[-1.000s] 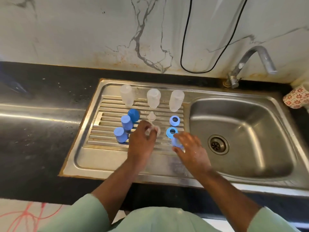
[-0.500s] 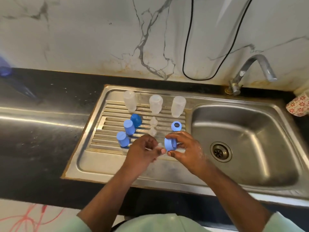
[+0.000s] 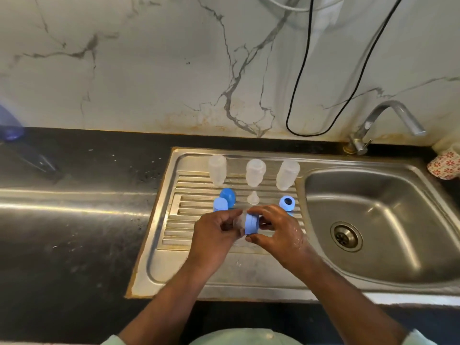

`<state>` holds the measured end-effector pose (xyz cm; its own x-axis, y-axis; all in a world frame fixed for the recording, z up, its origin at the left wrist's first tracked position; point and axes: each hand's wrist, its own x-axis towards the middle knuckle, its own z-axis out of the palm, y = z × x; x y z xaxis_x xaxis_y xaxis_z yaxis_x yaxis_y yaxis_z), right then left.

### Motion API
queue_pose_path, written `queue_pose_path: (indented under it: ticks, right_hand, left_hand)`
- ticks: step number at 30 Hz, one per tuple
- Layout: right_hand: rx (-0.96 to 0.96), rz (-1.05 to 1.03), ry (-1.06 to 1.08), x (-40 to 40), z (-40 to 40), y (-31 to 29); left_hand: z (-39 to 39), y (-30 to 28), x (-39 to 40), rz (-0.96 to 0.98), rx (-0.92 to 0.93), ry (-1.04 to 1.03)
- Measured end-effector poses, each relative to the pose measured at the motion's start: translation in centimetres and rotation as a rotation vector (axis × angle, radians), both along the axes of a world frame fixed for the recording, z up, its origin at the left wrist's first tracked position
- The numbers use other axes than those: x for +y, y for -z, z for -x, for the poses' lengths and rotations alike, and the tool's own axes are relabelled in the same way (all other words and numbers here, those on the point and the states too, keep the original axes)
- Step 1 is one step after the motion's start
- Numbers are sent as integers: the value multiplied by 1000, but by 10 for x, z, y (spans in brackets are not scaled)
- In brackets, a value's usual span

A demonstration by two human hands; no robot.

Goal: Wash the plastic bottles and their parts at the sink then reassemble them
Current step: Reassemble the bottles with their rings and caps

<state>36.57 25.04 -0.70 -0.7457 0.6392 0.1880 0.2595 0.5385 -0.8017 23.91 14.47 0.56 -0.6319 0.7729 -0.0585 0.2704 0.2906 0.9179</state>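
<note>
While the left hand (image 3: pixel 214 235) pinches a clear teat (image 3: pixel 239 221), the right hand (image 3: pixel 276 230) grips the blue ring (image 3: pixel 251 224).

A home kitchen is indicated by a steel sink (image 3: pixel 373 220) with ribbed drainboard (image 3: pixel 199 230), a tap (image 3: pixel 388 120), black countertop (image 3: pixel 74 195) and marble-patterned wall (image 3: pixel 149 58).

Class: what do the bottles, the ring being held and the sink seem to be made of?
Bottles: frosted translucent plastic, apparently; the draining board shows through dimly.
Ring: opaque matt blue plastic, evenly coloured, no glints.
Sink: probably stainless steel; brushed grey with soft reflections.
</note>
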Motion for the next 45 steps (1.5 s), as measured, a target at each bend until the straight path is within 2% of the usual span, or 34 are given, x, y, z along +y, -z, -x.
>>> queue_pose_path:
  ticks: [3,6,11,14,18,23,25,28,29,30,33,34,35,37,40,43,45]
  right_hand:
    - [47,-10,23,-10,13,1]
    - [23,-14,9,-17,23,0]
    - [9,88,47,-19,28,0]
    - [13,74,70,-25,30,-2]
    - [-25,27,98,-30,34,-2]
    - [-91,25,76,-32,32,-2]
    - [-9,105,79,-31,29,-2]
    - [203,436,154,-33,28,-8]
    - [245,504,160,-33,29,-9]
    - [266,545,156,-33,29,-10]
    - [329,584,181,-31,27,-14]
    - [330,571,193,-30,26,-15]
    - [318,549,198,-30,26,-17]
    - [281,491,194,-31,28,-19]
    - [261,419,192,-32,30,-20]
    - [242,363,216,-30,30,-24]
    - [141,318,162,-26,30,-31]
  left_hand:
    - [12,-1,-8,-3,51,-61]
    - [22,-2,-14,-15,195,28]
    - [38,2,-17,-73,-34,-11]
    - [38,1,-15,-75,-13,68]
    - [35,1,-15,-57,200,153]
    - [47,0,-14,-23,205,348]
    - [46,1,-13,-110,233,336]
    - [38,2,-10,-239,191,92]
    - [37,0,-8,-224,140,23]
    - [38,-2,-5,-183,5,-17]
    - [43,-11,-3,-12,-766,-37]
    - [43,-13,-4,50,-969,0]
    - [42,-12,-5,105,-1096,53]
    - [37,-8,-7,142,-1221,134]
    - [30,-8,-5,94,-1337,166]
    - [26,-14,-2,18,-1407,144]
    - [25,-15,-1,-39,-1440,97]
